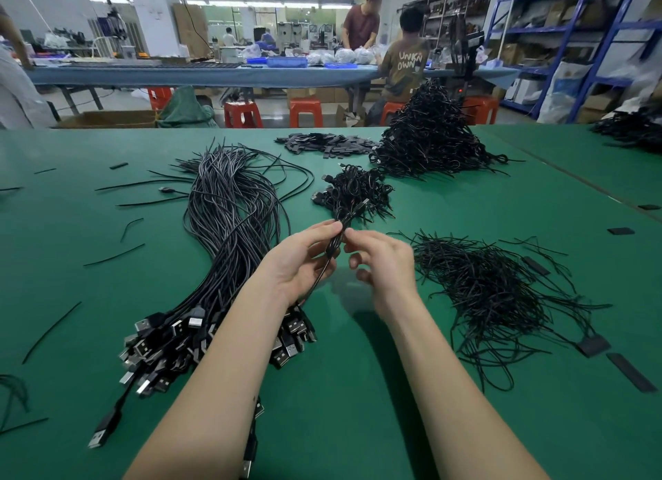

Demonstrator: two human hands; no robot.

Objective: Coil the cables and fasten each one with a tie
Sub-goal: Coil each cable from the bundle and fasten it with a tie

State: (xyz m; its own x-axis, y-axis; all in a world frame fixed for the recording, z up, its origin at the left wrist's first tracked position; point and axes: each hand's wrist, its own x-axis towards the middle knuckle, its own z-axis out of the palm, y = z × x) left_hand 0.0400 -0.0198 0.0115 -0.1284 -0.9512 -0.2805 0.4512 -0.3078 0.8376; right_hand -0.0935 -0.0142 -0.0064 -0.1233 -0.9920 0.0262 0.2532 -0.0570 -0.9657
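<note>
**Both hands on one coiled cable above the green bench**

A folded bundle of black cable (336,241) is held up just over the green table (351,426), right in the middle of the work area. The left hand (301,264) has its thumb and fingers curled round the bundle from the left, pinching it near the top, while a loose length of the same cable trails down past the palm toward the table. The right hand (379,261) meets it from the other side: forefinger and thumb tips close in on the upper part of the bundle, the other fingers curled loosely beneath. Whether a tie is already between those fingertips is too small to tell.

Under and left of the left forearm lies a long sheaf of uncoiled cables (229,228), their USB plugs (168,340) heaped at the near end. Just beyond the hands sits a small heap of coiled cables (354,193), and farther back a much taller mound of coiled cables (430,142). To the right of the right hand sprawls a tangle of thin black ties (494,286). A scatter of flat black strips (326,144) lies at the far edge, left of the mound.

Across the aisle, two people (404,64) work at a long blue bench (215,73) with red stools (304,112) tucked alongside.
</note>
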